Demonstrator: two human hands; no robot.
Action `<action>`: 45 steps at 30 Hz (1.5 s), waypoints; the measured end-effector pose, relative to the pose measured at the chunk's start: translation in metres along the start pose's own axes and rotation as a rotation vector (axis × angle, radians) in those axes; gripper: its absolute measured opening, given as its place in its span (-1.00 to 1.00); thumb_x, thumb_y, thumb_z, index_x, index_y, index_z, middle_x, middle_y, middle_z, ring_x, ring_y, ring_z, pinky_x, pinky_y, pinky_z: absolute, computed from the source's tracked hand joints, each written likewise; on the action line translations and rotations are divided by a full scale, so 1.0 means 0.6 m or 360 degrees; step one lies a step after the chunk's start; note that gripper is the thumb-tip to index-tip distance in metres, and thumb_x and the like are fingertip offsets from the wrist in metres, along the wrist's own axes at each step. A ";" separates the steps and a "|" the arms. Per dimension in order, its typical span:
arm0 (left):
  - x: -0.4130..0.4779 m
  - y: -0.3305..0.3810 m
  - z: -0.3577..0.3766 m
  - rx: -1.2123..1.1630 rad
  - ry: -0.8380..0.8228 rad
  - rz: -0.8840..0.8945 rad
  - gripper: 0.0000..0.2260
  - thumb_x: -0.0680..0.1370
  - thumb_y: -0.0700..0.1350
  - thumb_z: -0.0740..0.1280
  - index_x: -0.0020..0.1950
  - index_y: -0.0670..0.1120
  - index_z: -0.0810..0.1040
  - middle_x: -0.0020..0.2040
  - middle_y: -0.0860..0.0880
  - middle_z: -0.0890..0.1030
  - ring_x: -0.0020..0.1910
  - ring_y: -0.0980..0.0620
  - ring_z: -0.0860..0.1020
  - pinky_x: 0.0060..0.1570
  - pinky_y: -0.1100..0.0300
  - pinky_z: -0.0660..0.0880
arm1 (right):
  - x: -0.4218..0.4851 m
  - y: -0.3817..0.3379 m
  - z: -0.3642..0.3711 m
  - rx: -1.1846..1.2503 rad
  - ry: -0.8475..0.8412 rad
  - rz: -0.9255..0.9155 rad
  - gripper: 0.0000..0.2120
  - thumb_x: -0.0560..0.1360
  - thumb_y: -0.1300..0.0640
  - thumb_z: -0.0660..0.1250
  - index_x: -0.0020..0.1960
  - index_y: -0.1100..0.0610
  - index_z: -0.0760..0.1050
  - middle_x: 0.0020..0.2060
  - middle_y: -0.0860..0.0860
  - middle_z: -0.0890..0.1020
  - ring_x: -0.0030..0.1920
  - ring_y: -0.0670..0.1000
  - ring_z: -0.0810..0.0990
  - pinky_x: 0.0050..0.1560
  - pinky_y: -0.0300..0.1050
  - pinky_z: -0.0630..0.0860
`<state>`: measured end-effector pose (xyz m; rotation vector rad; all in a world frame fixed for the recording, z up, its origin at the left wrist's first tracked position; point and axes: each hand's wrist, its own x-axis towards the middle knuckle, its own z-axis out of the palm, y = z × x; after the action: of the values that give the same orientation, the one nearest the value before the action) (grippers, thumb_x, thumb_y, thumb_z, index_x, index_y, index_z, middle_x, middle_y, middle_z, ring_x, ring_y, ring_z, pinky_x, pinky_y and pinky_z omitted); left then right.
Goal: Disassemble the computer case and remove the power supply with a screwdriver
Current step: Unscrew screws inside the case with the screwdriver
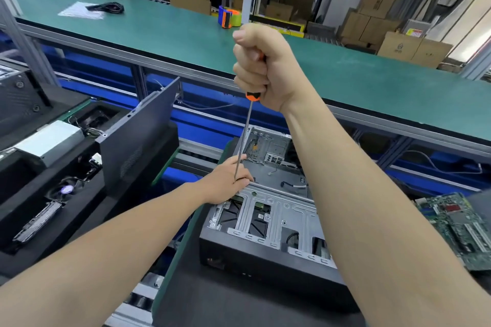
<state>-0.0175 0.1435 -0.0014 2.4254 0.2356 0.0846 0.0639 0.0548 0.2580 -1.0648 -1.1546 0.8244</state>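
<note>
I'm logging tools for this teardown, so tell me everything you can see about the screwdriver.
The screwdriver has an orange and black handle, mostly hidden in the fist of the right hand, and a long, thin metal shaft. It stands nearly upright, tip down at the rim of the open computer case, where the left hand touches the shaft. The tip is hidden.

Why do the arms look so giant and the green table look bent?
Head view: the wide-angle lens stretches the arms near the bottom edge and slightly bows the straight rim of the green bench; light is even, shadows soft; the right hand gripping the screwdriver looks sharp, the far cardboard boxes slightly soft.
</note>
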 end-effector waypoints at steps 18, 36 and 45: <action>-0.002 0.008 -0.003 -0.0032 0.0013 0.0043 -0.73 0.71 -0.03 0.20 0.36 0.01 0.56 0.47 0.06 0.40 0.60 0.20 0.06 0.56 -0.06 0.17 | 0.014 0.024 0.078 -0.0399 0.1248 -0.0213 -0.39 0.64 -0.07 0.39 -0.41 0.02 0.11 -0.45 0.06 0.20 -0.37 0.10 0.18 -0.25 -0.01 0.27; 0.003 -0.001 -0.004 0.0034 -0.0014 0.0020 -0.77 0.71 0.00 0.20 0.26 0.01 0.60 0.28 0.18 0.53 0.60 0.26 -0.07 0.57 -0.07 0.13 | 0.025 0.015 -0.041 0.0338 -0.0324 0.0151 -0.62 0.61 0.15 0.18 -0.35 0.05 0.18 -0.56 -0.09 0.26 -0.60 -0.13 0.14 -0.56 -0.30 0.12; 0.002 0.009 -0.010 0.0106 -0.0040 0.0000 -0.75 0.71 0.01 0.18 0.31 0.02 0.58 0.35 0.12 0.53 0.62 0.19 -0.07 0.57 -0.09 0.10 | 0.011 0.033 0.026 -0.0403 0.1534 -0.0082 -0.49 0.63 -0.13 0.40 -0.33 0.06 0.25 -0.44 -0.02 0.39 -0.40 0.01 0.32 -0.28 -0.01 0.39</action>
<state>-0.0160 0.1433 0.0065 2.4914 0.2303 0.0469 0.0509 0.0705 0.2421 -1.4020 -0.4523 0.0535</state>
